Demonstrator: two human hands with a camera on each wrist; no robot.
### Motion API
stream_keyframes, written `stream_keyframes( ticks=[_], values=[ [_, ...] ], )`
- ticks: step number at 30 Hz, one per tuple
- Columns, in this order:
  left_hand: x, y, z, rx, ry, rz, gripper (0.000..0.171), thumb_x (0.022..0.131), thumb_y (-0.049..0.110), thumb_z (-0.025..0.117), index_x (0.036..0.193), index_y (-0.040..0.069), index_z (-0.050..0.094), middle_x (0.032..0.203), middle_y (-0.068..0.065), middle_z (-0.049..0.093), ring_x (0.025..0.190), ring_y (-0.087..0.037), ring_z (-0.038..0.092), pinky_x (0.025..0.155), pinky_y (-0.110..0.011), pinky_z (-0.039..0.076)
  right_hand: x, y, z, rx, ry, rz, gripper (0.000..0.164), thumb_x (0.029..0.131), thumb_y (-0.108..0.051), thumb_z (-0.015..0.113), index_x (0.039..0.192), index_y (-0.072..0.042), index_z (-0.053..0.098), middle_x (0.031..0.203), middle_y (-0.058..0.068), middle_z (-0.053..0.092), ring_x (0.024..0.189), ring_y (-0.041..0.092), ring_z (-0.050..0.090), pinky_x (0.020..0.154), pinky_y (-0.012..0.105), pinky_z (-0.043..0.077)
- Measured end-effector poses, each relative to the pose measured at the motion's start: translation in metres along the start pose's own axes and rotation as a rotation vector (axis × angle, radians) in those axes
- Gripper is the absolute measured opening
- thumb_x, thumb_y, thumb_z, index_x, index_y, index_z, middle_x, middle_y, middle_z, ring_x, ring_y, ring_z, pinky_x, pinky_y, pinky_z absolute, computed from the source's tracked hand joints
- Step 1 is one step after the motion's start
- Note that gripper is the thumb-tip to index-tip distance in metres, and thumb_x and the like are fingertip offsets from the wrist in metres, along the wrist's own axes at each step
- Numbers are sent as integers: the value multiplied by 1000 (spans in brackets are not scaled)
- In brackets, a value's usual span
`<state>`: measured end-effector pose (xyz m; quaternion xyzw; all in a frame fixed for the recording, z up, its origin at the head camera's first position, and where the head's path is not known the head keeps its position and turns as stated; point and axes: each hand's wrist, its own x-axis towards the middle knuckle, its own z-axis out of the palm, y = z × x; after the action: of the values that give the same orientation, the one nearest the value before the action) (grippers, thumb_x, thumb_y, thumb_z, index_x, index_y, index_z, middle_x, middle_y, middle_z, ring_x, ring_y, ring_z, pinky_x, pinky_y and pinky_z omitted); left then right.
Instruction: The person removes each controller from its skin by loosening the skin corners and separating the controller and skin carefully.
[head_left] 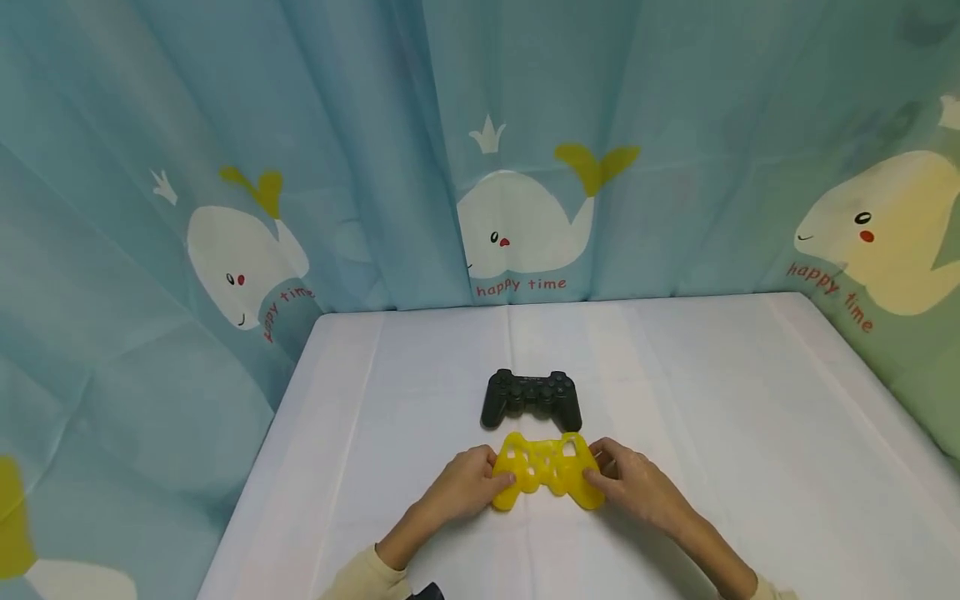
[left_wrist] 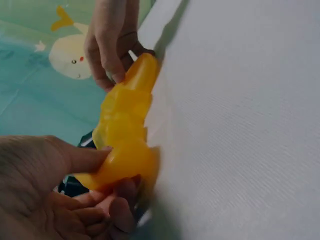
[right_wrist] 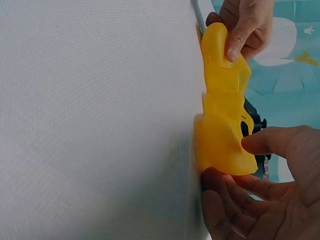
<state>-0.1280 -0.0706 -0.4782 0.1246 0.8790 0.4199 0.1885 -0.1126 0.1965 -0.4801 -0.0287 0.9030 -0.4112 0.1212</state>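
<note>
A yellow silicone controller cover, with cut-out holes for buttons and sticks, is held between both hands close over the white table. My left hand pinches its left grip, thumb on top and fingers beneath, as the left wrist view shows on the cover. At the other end my right hand pinches the right grip, its thumb against the outer face and the fingers curled under the edge. Just beyond the cover lies a black game controller, buttons up and handles pointing toward me.
A white cloth covers the table, its far edge running along a blue curtain printed with whales. The curtain also hangs along the left and right sides. Beige sleeves reach in from the near edge.
</note>
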Motion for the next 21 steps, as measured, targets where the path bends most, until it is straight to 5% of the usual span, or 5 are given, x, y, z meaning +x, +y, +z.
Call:
stream_keyframes(
  ticks=[5,10,15,21],
  values=[
    [-7,-1,-1,-43,-4,17,22,96,26,68,100,6,59,82,1,59,70,-13,54,61,-27,44,-3,1,3,8,-24,44,33,90,-21,75,114,-2,64,95,3,68,83,19,65,71,37,58],
    [-7,1,-6,-188,-61,33,20,96,22,61,100,3,58,74,1,56,65,-12,47,59,-24,39,-4,2,5,40,-12,41,32,90,-19,75,114,-2,64,96,3,67,83,19,65,70,37,58],
    [-4,-2,-10,-387,-166,-28,22,96,17,68,102,0,55,72,-1,62,64,-12,50,61,-23,40,-5,4,4,71,-36,-22,33,91,-18,75,116,-1,63,98,4,68,84,19,66,68,33,57],
    [2,-4,-11,-510,-146,-70,42,92,9,75,120,-7,48,87,-8,72,67,-15,56,64,-26,46,-2,4,-5,84,-40,-100,33,91,-16,76,116,2,64,98,6,68,82,19,66,66,31,57]
  ],
)
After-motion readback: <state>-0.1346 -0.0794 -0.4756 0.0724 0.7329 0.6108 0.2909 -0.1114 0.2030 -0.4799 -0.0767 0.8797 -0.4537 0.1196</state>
